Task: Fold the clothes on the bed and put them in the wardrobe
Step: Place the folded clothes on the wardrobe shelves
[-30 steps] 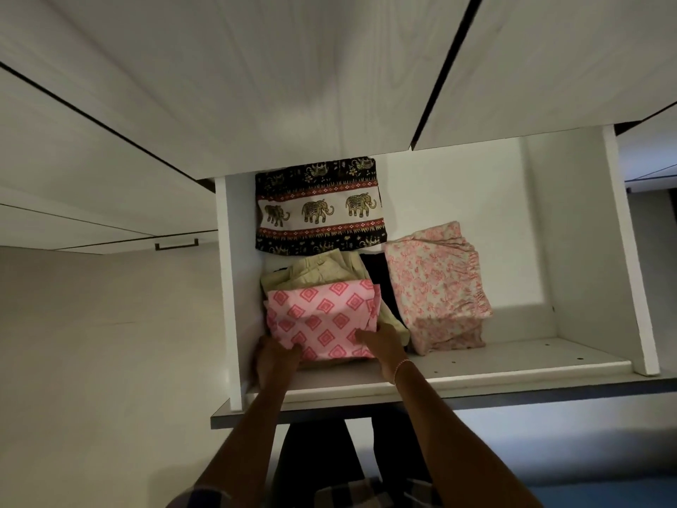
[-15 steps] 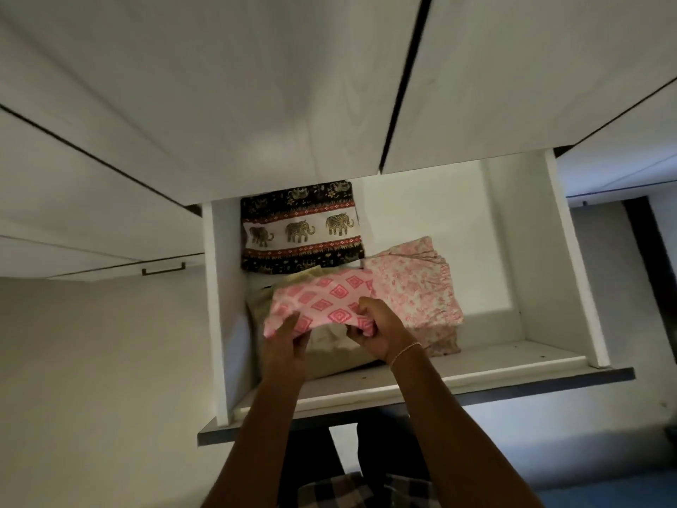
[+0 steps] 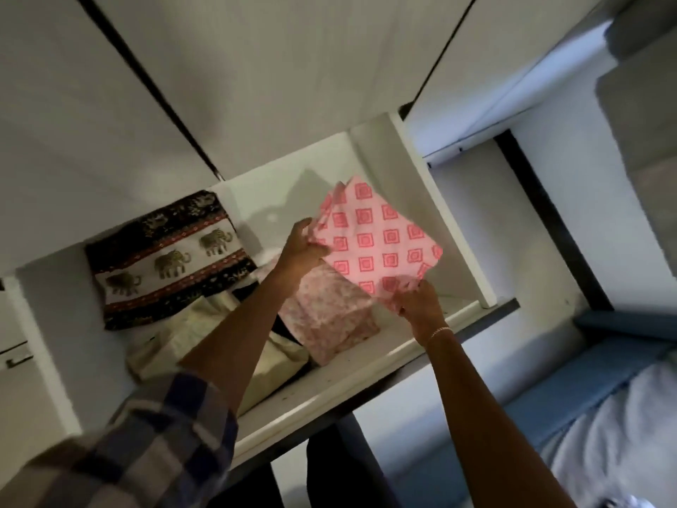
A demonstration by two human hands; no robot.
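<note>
1. Head view, hands: the left hand (image 3: 302, 247) pinches the upper left edge of the pink square-patterned cloth (image 3: 377, 243), fingers curled on it; the right hand (image 3: 417, 304) grips its lower corner from below, fingers bunched in the fabric, a thin bracelet (image 3: 437, 331) at the wrist.
2. Head view, the cloth: folded flat, it hangs in the air between the two hands, inside the open wardrobe compartment and above the shelf (image 3: 351, 375); half a second ago the hands held it low over the beige garment (image 3: 190, 335), and a second ago it lay on that pile; now it is raised and carried to the right.
3. Head view, around the hands: the pink floral garment (image 3: 329, 317) lies just below the left hand; the elephant-print cloth (image 3: 172, 258) stands further left, at the back; the plaid sleeve (image 3: 157, 445) now shows on the left arm; the whole view is tilted compared with before.
</note>
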